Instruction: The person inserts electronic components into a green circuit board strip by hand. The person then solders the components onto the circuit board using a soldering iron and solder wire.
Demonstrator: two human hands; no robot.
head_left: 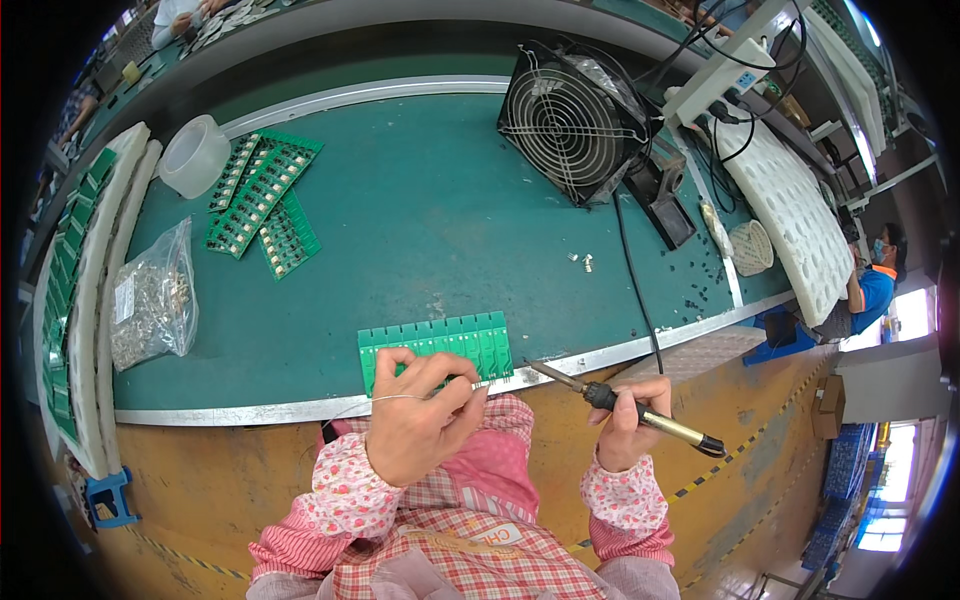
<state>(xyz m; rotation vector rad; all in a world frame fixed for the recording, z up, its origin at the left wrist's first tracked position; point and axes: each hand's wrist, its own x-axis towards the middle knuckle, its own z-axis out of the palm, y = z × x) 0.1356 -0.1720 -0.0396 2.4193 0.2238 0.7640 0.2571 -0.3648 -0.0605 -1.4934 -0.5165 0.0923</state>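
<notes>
Circuit board (pixel 436 331) under left hand (pixel 421 413), left of soldering iron (pixel 655 421)

Bright windows (pixel 904 466) stand beyond an ochre floor (pixel 230 475) and green-topped workbench (pixel 410 210).

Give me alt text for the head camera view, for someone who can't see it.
A person's left hand pinches a thin wire over a green circuit board while the right hand holds a soldering iron just right of it. The green workbench also holds a black fan, more boards and a bag of small parts.
</notes>
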